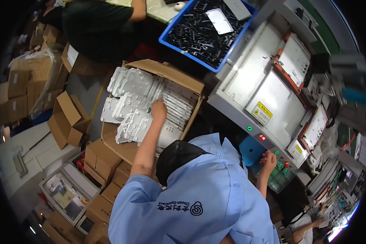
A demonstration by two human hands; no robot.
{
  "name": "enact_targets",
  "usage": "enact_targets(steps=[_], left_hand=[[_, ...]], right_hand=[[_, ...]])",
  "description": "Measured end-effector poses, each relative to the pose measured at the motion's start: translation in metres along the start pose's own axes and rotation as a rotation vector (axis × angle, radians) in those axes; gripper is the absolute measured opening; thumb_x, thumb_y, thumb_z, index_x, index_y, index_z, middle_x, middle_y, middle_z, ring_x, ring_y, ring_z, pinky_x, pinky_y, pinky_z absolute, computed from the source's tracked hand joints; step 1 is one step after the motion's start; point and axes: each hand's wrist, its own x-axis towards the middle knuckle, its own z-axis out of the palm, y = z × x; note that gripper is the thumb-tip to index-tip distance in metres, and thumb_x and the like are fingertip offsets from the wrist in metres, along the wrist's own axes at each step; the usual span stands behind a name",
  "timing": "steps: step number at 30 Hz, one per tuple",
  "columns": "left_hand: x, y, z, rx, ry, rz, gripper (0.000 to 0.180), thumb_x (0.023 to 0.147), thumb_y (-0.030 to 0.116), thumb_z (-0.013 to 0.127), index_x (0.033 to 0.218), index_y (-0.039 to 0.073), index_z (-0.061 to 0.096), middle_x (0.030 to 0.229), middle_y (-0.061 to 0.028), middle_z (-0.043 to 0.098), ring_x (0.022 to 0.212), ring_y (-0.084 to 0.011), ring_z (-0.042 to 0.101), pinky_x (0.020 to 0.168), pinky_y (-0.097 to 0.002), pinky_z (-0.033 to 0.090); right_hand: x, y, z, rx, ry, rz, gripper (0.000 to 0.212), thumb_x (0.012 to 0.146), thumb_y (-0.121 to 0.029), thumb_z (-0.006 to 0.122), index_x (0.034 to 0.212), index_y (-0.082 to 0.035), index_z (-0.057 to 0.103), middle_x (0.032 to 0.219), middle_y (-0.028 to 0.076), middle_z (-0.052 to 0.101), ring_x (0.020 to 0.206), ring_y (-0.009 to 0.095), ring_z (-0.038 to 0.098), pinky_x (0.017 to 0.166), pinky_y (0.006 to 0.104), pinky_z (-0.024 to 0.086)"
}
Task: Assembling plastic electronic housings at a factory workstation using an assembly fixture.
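Note:
My left hand (159,110) reaches into an open cardboard box (166,69), its fingers closed at the edge of a white molded plate (151,106); the fingertips are partly hidden. Stacked plates of the same kind, with holes and raised ribs, fill the box in several rows. My right hand (268,160) is curled near the machine's front panel, above a clear compartment tray (277,182) of small green parts. Whatever its fingers may hold is too small to make out. A blue flat piece (251,149) lies just left of this hand.
A grey machine (232,103) with white plates in orange-edged frames stands at right. Behind the box, a blue bin (191,55) holds black parts. Cardboard boxes (71,118) surround the left side. A person in dark clothes (97,28) works at the far left.

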Motion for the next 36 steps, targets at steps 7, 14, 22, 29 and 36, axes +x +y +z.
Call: enact_targets(steps=[7,14,22,29,36], left_hand=[[0.003,-0.016,-0.094,0.293,0.672,0.01,0.056,0.077,0.004,0.061,0.132,0.004,0.049,0.134,-0.022,0.043,0.124,-0.0432,0.04,0.107,-0.0524,0.03],[-0.041,-0.033,-0.125,-0.044,0.492,0.049,0.063,0.085,0.008,0.062,0.143,0.007,0.039,0.144,-0.0233,0.035,0.135,-0.046,0.027,0.111,-0.0515,0.024],[-0.147,-0.052,-0.102,-0.159,0.441,0.145,0.033,0.084,0.005,0.064,0.117,0.004,0.06,0.119,-0.0202,0.053,0.112,-0.0384,0.05,0.097,-0.0449,0.04],[-0.181,-0.041,-0.073,-0.23,0.23,0.018,0.046,0.081,0.008,0.067,0.124,0.003,0.054,0.115,-0.017,0.052,0.107,-0.0353,0.049,0.093,-0.0419,0.04],[-0.185,-0.041,-0.082,-0.285,0.161,0.034,0.032,0.071,0.012,0.075,0.1,0.004,0.063,0.092,-0.0132,0.056,0.093,-0.0333,0.05,0.083,-0.0413,0.041]], right_hand=[[-0.046,-0.121,0.185,-0.383,-0.665,-0.501,0.02,0.092,-0.018,0.062,0.089,0.001,0.063,0.076,0.004,0.062,0.072,0.007,0.056,0.067,0.0224,0.045],[0.078,-0.198,0.392,-0.497,-0.437,-1.104,0.031,0.086,-0.023,0.065,0.103,0.003,0.063,0.089,0.018,0.066,0.083,0.029,0.064,0.076,0.0377,0.049],[0.201,-0.219,0.459,-1.137,-0.169,-1.136,0.067,0.079,-0.052,0.068,0.119,-0.001,0.05,0.11,0.025,0.061,0.102,0.044,0.059,0.087,0.0512,0.047],[0.182,-0.216,0.472,-1.092,-0.062,-1.334,0.062,0.083,-0.049,0.064,0.12,-0.001,0.053,0.113,0.021,0.059,0.1,0.041,0.06,0.083,0.0498,0.049],[0.09,-0.2,0.452,-0.95,-0.599,-1.237,0.023,0.088,-0.025,0.062,0.098,-0.006,0.069,0.085,0.016,0.069,0.078,0.033,0.067,0.071,0.0392,0.052]])
